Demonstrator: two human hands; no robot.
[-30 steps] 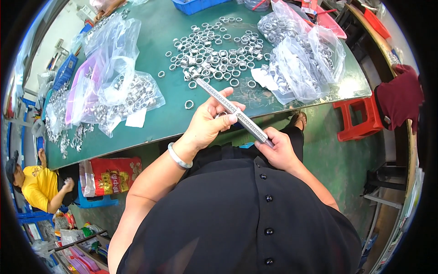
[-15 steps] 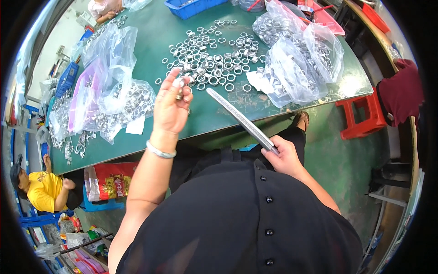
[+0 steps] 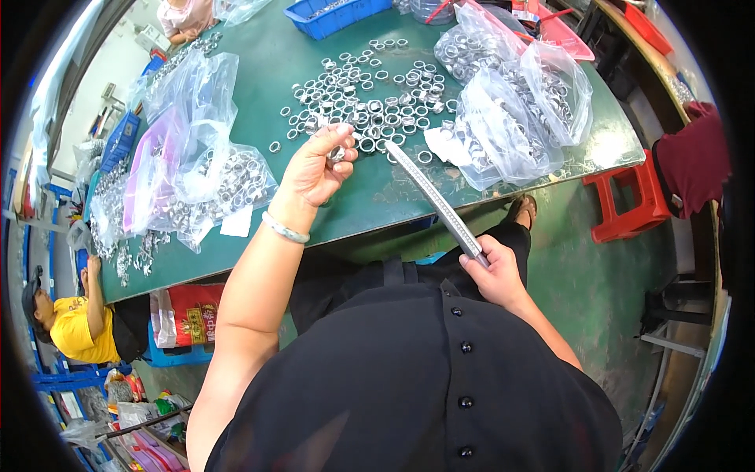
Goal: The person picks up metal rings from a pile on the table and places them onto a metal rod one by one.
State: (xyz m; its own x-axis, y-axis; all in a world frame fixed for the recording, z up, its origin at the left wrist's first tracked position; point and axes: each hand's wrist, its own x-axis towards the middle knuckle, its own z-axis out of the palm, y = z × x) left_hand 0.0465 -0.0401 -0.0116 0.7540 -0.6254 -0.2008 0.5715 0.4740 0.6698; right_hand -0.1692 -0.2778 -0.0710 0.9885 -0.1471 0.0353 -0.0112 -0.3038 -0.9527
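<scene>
My right hand (image 3: 499, 271) grips the dark handle of a grey ring mandrel (image 3: 431, 195) with markings along its length. The mandrel slants up and left, its pale tip over the table's near part. Curled in my left hand (image 3: 317, 167) are metal rings (image 3: 336, 154); how many, the fingers hide. That hand hovers over the table edge side of a loose spread of silver rings (image 3: 370, 106), left of the mandrel's tip and apart from it. No ring shows on the mandrel.
Clear bags of rings (image 3: 503, 126) lie on the green table (image 3: 267, 47) at right. More bagged rings (image 3: 228, 169) and a purple tray (image 3: 149, 169) stand left. A blue bin (image 3: 334, 17) is at the back, a red stool (image 3: 621, 197) at right. A person in yellow (image 3: 82, 330) sits left.
My left hand has moved right and a little nearer me, its fingers now curled in more. The mandrel has swung slightly right, with its tip farther from me.
</scene>
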